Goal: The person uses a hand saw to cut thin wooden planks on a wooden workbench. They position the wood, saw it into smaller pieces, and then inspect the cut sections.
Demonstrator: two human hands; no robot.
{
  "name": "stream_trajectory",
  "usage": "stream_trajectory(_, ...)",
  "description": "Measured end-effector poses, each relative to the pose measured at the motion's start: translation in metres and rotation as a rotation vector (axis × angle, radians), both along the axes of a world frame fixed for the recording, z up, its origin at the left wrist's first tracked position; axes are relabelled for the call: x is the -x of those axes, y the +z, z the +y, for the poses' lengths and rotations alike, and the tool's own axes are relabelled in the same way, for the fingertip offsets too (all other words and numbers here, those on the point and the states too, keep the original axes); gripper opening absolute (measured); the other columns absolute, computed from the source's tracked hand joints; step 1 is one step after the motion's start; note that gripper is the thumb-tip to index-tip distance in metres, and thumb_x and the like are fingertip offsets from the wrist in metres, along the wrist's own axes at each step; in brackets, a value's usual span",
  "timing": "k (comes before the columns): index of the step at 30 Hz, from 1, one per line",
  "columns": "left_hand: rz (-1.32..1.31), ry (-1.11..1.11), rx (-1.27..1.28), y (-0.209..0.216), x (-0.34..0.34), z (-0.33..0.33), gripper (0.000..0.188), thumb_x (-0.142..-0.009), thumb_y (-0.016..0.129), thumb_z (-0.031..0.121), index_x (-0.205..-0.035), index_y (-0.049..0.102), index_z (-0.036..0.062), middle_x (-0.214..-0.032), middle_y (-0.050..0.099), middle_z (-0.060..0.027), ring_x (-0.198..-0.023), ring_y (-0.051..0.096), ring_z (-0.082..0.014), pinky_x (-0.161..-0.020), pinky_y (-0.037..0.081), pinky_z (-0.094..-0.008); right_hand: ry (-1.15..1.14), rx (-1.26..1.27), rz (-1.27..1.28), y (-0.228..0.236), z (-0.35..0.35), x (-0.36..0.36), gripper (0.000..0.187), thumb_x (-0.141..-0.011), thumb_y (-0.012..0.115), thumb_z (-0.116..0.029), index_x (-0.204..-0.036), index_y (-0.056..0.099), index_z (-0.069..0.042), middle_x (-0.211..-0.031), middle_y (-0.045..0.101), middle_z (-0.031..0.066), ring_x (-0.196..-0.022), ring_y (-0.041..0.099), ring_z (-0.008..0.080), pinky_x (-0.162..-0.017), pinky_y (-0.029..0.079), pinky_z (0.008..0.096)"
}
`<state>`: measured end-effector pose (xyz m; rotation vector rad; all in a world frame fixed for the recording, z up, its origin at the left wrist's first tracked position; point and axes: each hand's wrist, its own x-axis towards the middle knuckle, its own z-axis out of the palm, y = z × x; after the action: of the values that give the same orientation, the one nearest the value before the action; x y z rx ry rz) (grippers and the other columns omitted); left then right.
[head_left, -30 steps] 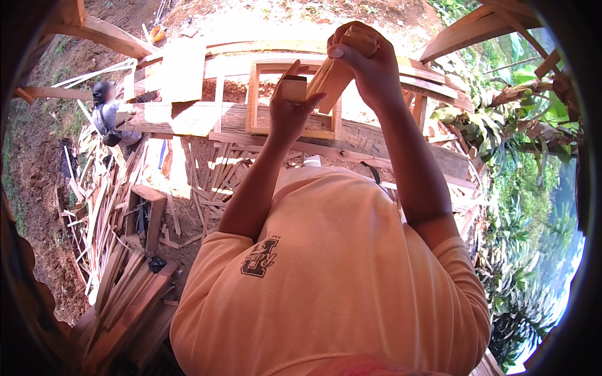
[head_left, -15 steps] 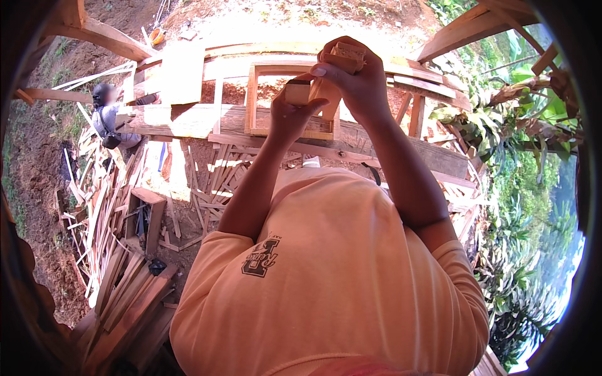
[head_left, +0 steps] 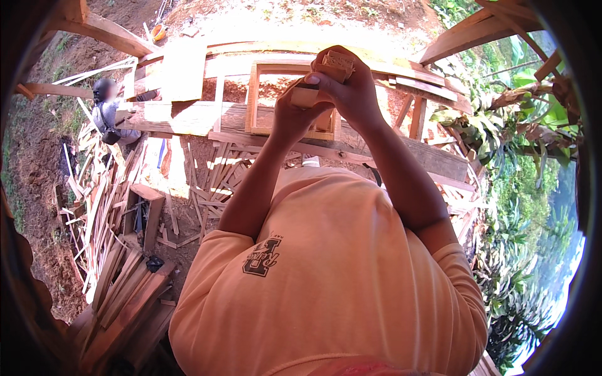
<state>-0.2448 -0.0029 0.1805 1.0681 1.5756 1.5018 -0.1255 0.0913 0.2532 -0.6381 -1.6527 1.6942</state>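
My right hand (head_left: pixel 356 94) is closed round a light wooden piece (head_left: pixel 337 65) with a rough, splintered end, held up over the bench. Close against it, my left hand (head_left: pixel 292 118) grips a small pale rectangular block (head_left: pixel 305 96) with a dark upper edge; its exact kind is unclear. The two hands almost touch, and the right thumb lies by the block. Fingers and palms hide much of both held things. Below and behind them a rectangular wooden frame (head_left: pixel 253 94) rests on the plank workbench (head_left: pixel 426 156).
A pale board (head_left: pixel 184 72) lies across the bench's left part. Beyond it a person (head_left: pixel 108 116) crouches at the far left. Wood offcuts (head_left: pixel 106 200) litter the ground, with stacked beams (head_left: pixel 135 301) at lower left. Posts (head_left: pixel 113 37) stand at the far corners; plants grow on the right.
Both hands have come closer together and dropped slightly nearer to me. The right hand and its wooden piece moved a little left; the left hand with its block shifted right.
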Motion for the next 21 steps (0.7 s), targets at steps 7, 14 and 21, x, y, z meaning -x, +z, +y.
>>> stream_trajectory(7, 0.087, 0.047, 0.08, 0.008, 0.003, 0.0, 0.042, -0.083, 0.089, 0.024, -0.113, 0.07, 0.0025, -0.091, 0.074, -0.004, -0.073, 0.067, -0.0075, -0.058, 0.053, -0.0243, 0.476, 0.016, 0.262, -0.004, 0.028, -0.01, 0.04, -0.094, 0.075, -0.019, -0.126, 0.058, -0.003, -0.114, 0.064, 0.0059, -0.107, 0.061, 0.0133, -0.096, 0.05, 0.0321)
stream_trajectory(14, 0.003, 0.017, 0.135, 0.0, 0.008, 0.001, 0.049, -0.084, 0.088, 0.028, -0.123, 0.071, 0.0041, -0.113, 0.076, -0.0065, -0.101, 0.07, -0.0117, -0.084, 0.056, -0.0291, 0.427, -0.226, -0.085, -0.001, 0.051, -0.019, 0.056, -0.088, 0.079, -0.012, -0.139, 0.056, -0.007, -0.112, 0.072, 0.0056, -0.104, 0.066, 0.0158, -0.097, 0.053, 0.0357)
stream_trajectory(21, 0.004, -0.003, 0.071, 0.002, 0.008, 0.004, 0.047, -0.085, 0.086, 0.019, -0.124, 0.067, 0.001, -0.117, 0.074, -0.0057, -0.111, 0.068, -0.0124, -0.089, 0.056, -0.0291, 0.411, -0.367, -0.085, 0.001, 0.05, -0.021, 0.046, -0.09, 0.079, -0.018, -0.131, 0.064, -0.006, -0.112, 0.073, 0.0074, -0.101, 0.068, 0.0157, -0.093, 0.055, 0.0347)
